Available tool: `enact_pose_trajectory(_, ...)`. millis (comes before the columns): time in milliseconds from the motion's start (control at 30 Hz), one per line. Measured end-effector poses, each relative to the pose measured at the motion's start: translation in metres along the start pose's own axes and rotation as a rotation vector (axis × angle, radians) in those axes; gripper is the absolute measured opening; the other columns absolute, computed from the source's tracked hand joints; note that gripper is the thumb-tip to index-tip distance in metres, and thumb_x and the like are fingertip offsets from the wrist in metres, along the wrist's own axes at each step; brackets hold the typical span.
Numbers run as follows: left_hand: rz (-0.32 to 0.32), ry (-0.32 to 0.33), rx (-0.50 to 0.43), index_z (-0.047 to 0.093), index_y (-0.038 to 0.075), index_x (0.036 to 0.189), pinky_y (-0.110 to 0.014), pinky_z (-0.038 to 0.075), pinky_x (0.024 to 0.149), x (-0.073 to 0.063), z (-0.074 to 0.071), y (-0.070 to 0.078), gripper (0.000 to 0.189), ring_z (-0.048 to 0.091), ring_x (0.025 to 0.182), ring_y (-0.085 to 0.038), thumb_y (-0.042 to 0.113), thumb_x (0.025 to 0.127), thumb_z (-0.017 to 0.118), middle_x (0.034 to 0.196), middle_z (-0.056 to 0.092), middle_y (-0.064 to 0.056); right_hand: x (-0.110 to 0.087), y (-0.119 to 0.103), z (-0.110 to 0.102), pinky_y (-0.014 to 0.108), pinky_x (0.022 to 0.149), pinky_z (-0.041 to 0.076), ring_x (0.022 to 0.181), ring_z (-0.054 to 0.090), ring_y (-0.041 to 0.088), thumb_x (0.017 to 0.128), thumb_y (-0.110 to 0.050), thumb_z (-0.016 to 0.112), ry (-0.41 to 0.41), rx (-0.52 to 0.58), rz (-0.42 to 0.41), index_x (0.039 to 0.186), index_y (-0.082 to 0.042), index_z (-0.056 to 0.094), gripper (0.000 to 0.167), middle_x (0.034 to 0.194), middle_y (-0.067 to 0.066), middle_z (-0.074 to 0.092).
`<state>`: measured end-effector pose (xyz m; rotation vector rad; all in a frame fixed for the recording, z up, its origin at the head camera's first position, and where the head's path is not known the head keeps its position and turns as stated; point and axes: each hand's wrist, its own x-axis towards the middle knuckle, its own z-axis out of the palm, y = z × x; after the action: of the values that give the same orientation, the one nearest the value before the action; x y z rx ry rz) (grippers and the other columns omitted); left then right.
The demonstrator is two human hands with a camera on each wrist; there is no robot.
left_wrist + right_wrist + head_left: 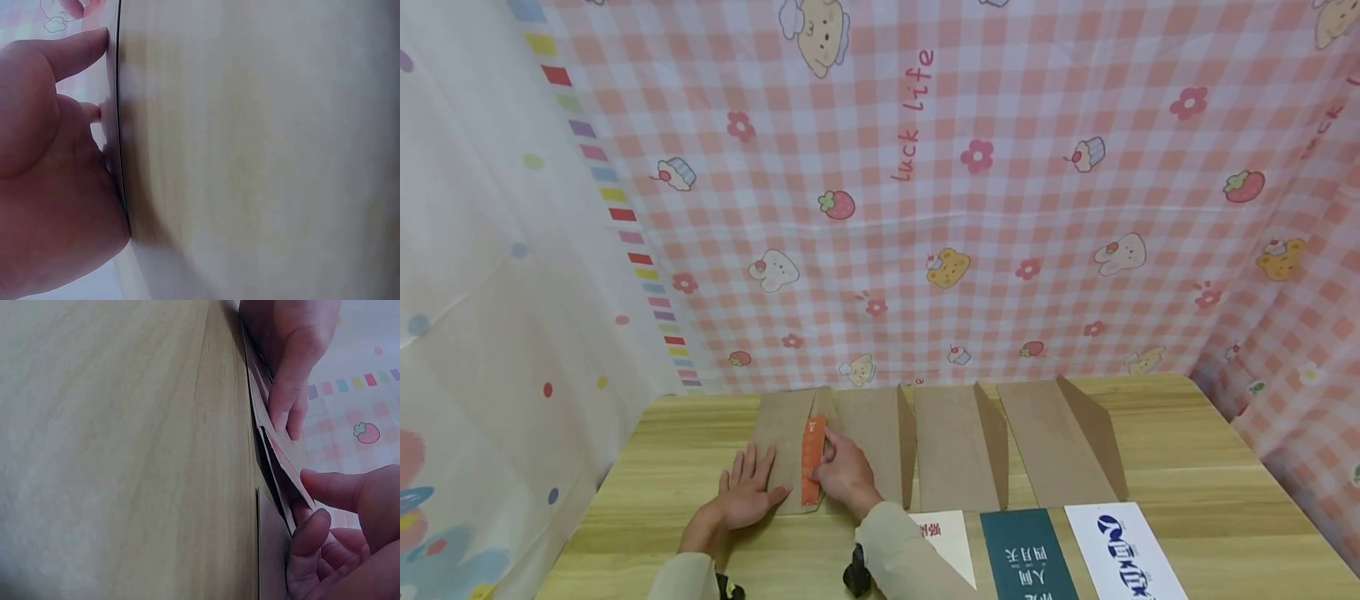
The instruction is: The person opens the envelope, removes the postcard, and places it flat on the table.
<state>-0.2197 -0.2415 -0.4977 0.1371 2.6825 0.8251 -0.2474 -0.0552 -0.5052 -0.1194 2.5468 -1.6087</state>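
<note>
My left hand (745,492) lies palm down with fingers spread on the leftmost brown kraft paper sheet (781,429). Along that sheet's right side runs an orange strip (811,471) with pale print near its far end. My right hand (847,475) pinches the strip's right edge between thumb and fingers. From the right wrist view, the right thumb (331,487) is on top of a raised, reddish-faced edge, with curled fingers below it. The left hand (47,150) appears edge-on at the tabletop in the left wrist view.
Several more kraft sheets (955,450) with raised right-hand flaps (1093,433) stand in a row to the right. Nearer lie a white card with red characters (951,542), a teal card (1026,542) and a white card with blue characters (1123,550). Patterned cloth (1000,317) hangs behind the wooden table (647,492).
</note>
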Motion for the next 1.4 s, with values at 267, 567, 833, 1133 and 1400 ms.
enact_pose_trajectory(267, 0.03, -0.003, -0.037, 0.012, -0.007, 0.155, -0.072, -0.013, 0.108, 0.0011, 0.001, -0.0068, 0.083, -0.016, 0.144, -0.053, 0.04, 0.1, 0.052, 0.158, -0.012, -0.035, -0.0021, -0.0011, 0.0024, 0.024, 0.051, 0.033, 0.058, 0.044, 0.009, 0.076, 0.002, 0.074, 0.01, -0.043, -0.021, 0.141, -0.016, 0.058, 0.069, 0.071, -0.008, 0.051)
enact_pose_trajectory(567, 0.024, 0.002, -0.042, 0.012, -0.006, 0.155, -0.07, -0.014, 0.109, 0.0014, 0.0016, -0.0086, 0.085, -0.016, 0.145, -0.053, 0.043, 0.099, 0.052, 0.159, -0.011, -0.035, -0.0045, -0.0011, 0.0039, 0.023, 0.051, 0.033, 0.058, 0.044, 0.009, 0.074, 0.005, 0.071, 0.03, -0.068, -0.052, 0.136, -0.016, 0.062, 0.066, 0.07, -0.009, 0.05)
enact_pose_trajectory(833, 0.003, -0.014, -0.019, 0.01, -0.005, 0.156, -0.07, -0.012, 0.11, 0.0007, 0.0012, -0.0046, 0.082, -0.017, 0.145, -0.052, 0.04, 0.1, 0.05, 0.159, -0.012, -0.034, -0.0037, 0.0001, 0.0044, 0.024, 0.051, 0.032, 0.059, 0.043, 0.009, 0.075, 0.003, 0.071, 0.024, -0.082, -0.036, 0.135, -0.016, 0.063, 0.064, 0.071, -0.009, 0.05)
enact_pose_trajectory(1133, -0.009, -0.011, 0.006, 0.01, -0.004, 0.156, -0.071, -0.009, 0.11, 0.0022, 0.0007, -0.0019, 0.078, -0.015, 0.145, -0.053, 0.035, 0.102, 0.05, 0.159, -0.013, -0.033, -0.0056, 0.0005, 0.0055, 0.024, 0.051, 0.031, 0.059, 0.042, 0.011, 0.078, 0.002, 0.072, 0.026, -0.08, -0.036, 0.135, -0.015, 0.063, 0.06, 0.072, -0.008, 0.048)
enact_pose_trajectory(1400, -0.005, -0.016, 0.006, 0.01, -0.003, 0.156, -0.072, -0.009, 0.11, 0.0016, 0.0003, -0.002, 0.079, -0.015, 0.145, -0.053, 0.038, 0.101, 0.05, 0.159, -0.013, -0.033, -0.0051, 0.0016, 0.0053, 0.024, 0.053, 0.032, 0.061, 0.044, 0.01, 0.077, 0.004, 0.071, 0.029, -0.078, -0.033, 0.134, -0.016, 0.064, 0.06, 0.074, -0.008, 0.049)
